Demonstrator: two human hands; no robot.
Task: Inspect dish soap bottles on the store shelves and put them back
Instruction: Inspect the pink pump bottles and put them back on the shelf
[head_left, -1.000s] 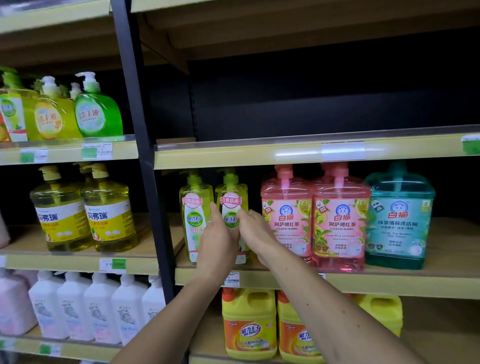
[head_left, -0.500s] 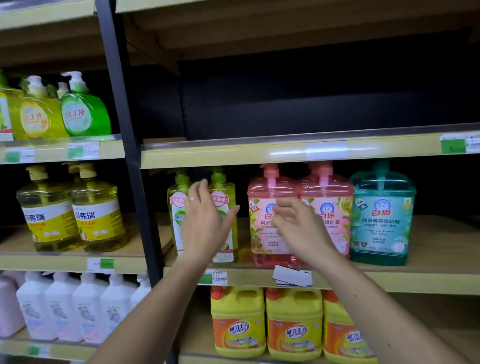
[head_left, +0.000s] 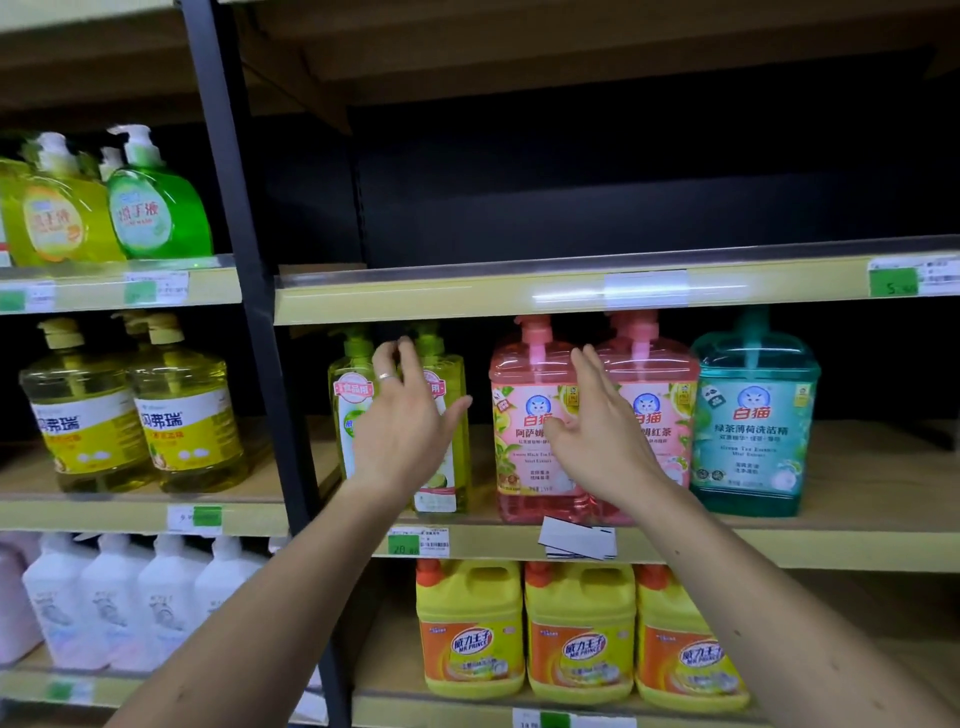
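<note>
**Two hands, nothing held, at the soap shelf**

Left hand (head_left: 402, 431): fingers spread, empty, raised before two slim green bottles (head_left: 447, 415); contact uncertain, probably none. Right hand (head_left: 597, 436): fingers straight, apart, empty, fronting the left pink bottle (head_left: 524, 415), apparently lining up a grasp. Second pink bottle (head_left: 654, 410) touching the first; teal bottle (head_left: 753, 410) just beside. All upright, labels forward, on the middle shelf (head_left: 857, 545). Yellow jugs (head_left: 579, 631) one level below.

The left hand (head_left: 405, 431) hides most of both green bottles' (head_left: 447, 415) labels; shelf price tags (head_left: 418, 542) are unreadably blurred.
</note>
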